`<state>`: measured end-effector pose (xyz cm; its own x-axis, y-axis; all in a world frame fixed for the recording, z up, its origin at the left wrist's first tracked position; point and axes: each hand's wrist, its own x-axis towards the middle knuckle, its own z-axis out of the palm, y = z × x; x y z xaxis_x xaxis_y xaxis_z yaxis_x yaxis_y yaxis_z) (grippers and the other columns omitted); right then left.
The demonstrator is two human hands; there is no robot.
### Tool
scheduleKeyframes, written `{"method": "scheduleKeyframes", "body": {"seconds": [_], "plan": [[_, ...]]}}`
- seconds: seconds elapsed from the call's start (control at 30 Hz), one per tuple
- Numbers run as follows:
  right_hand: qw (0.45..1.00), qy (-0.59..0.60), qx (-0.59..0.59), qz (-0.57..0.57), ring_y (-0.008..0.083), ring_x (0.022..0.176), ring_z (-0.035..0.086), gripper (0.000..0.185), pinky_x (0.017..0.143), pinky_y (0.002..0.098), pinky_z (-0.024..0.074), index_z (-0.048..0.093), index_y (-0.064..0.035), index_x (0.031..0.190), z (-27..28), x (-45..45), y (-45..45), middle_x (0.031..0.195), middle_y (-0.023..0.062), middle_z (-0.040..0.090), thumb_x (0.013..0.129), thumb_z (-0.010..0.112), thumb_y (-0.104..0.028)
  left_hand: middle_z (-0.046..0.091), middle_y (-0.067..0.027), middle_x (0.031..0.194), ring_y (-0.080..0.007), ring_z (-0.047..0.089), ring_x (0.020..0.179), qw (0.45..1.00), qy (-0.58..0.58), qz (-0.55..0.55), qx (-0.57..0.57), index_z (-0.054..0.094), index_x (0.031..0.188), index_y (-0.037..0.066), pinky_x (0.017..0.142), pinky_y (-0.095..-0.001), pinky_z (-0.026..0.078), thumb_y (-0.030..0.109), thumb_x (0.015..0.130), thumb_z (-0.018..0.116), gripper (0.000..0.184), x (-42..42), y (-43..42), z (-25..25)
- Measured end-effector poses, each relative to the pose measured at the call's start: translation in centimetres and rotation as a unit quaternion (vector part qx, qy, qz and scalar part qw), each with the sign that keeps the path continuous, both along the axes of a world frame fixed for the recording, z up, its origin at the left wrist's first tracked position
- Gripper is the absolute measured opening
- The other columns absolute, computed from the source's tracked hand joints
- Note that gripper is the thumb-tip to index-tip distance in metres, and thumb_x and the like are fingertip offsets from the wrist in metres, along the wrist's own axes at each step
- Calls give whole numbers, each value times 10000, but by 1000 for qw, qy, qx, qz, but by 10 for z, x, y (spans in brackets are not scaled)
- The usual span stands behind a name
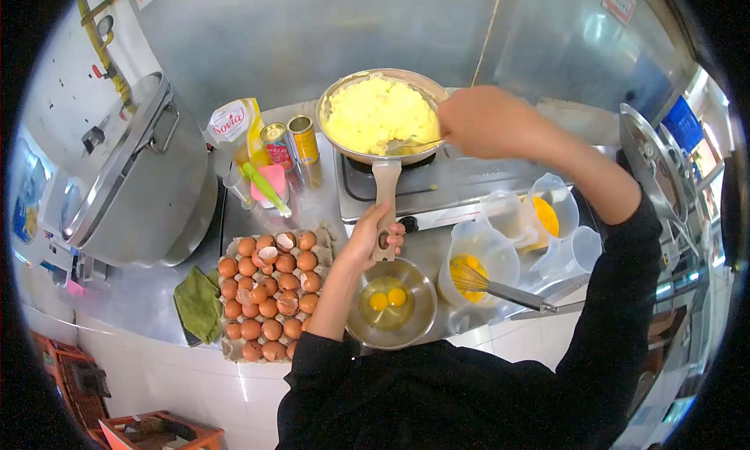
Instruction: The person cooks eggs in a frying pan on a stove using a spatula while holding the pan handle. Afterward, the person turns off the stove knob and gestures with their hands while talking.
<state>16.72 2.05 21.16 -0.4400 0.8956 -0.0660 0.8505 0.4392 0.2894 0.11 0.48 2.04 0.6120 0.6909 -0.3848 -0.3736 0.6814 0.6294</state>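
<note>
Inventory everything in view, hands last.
Pan: 1, silver, on silver stove
Food: 1 heap, yellow, in pan
Utensil: 1, silver, at pan's edge
Yolks: 2, yellow, in silver bowl
Jugs: 4, translucent, right
Whisk: 1, grey, in jug
Eggshells: many, brown, in tray
Cloth: 1, green, left
Cans: 2, red and yellow, behind tray
Pouch: 1, yellow, by cans
Tool: 1, green, by pink container
Pot: 1, silver, left
Left hand: 1, bare, around handle
Right hand: 1, bare, gripping utensil

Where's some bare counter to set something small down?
A patch of shiny steel counter lies between the grey cardboard egg tray, silver gas stove and yellow cylindrical can. Another lies left of the crumpled green cloth, in front of the silver metal pot. It's crowded beside the round steel bowl, where translucent plastic jugs stand bunched.
</note>
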Motion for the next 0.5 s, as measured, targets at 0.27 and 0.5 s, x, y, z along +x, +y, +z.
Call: {"method": "scheduleKeyframes", "body": {"seconds": [0.27, 0.5], "plan": [[993, 74, 29, 84, 288, 656, 588, 150, 564, 374, 464, 616, -14, 706, -62, -79, 93, 693, 155, 595, 655, 519, -117, 361, 23, 597, -61, 352, 447, 1000, -2, -22, 21, 278, 895, 188, 436, -251, 388, 337, 853, 378, 184, -3, 2, -7], [986, 45, -31, -158, 208, 412, 466, 94, 387, 319, 380, 610, -63, 652, -30, -16, 190, 568, 126, 547, 644, 552, -136, 358, 43, 572, -41, 326, 415, 1000, 16, 14, 19, 310, 884, 182, 413, -218, 357, 311, 845, 390, 156, 0, 1, -11]]}}
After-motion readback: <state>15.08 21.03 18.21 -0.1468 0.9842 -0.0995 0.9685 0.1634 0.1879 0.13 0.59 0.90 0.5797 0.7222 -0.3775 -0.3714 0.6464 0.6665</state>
